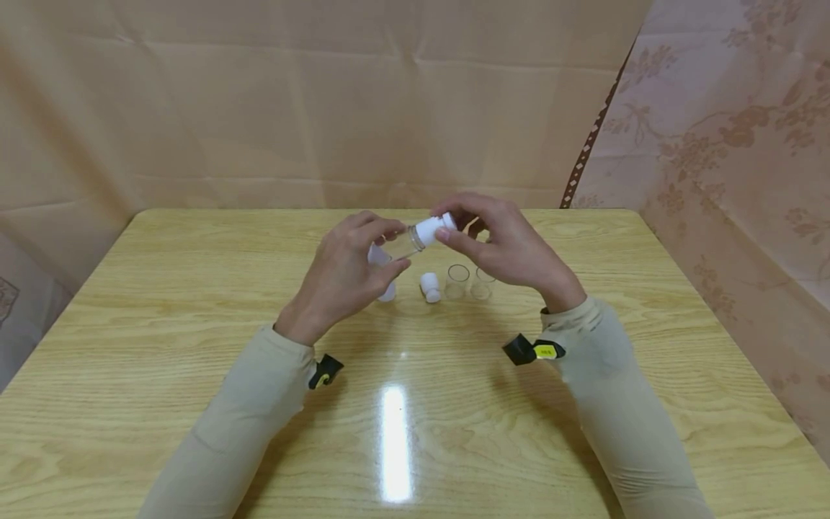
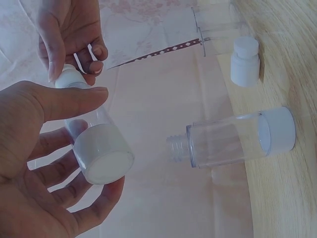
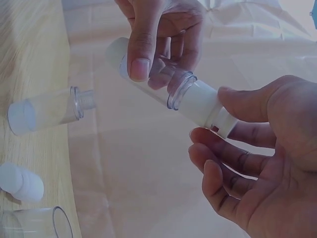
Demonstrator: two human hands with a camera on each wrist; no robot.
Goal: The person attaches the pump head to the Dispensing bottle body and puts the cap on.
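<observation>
My left hand (image 1: 344, 267) grips a clear bottle (image 3: 153, 87) round its body, thumb on one side and fingers on the other. The bottle's white base (image 2: 104, 153) faces the left wrist camera, and the bottle is tilted above the table. On its neck end sits a white pump top (image 3: 200, 104). My right hand (image 1: 506, 241) pinches that top between thumb and fingers, its other fingers curled loosely below. Whether the top is screwed tight cannot be told. A second clear bottle (image 2: 223, 141) with a white base and bare threaded neck stands upright just beyond the hands.
On the wooden table (image 1: 259, 447), another white pump top (image 1: 430, 285) stands near two clear caps (image 1: 457, 282), one partly behind my right hand. A beige curtain (image 1: 363, 108) hangs behind the far edge, and a floral curtain (image 1: 739, 144) lines the right side.
</observation>
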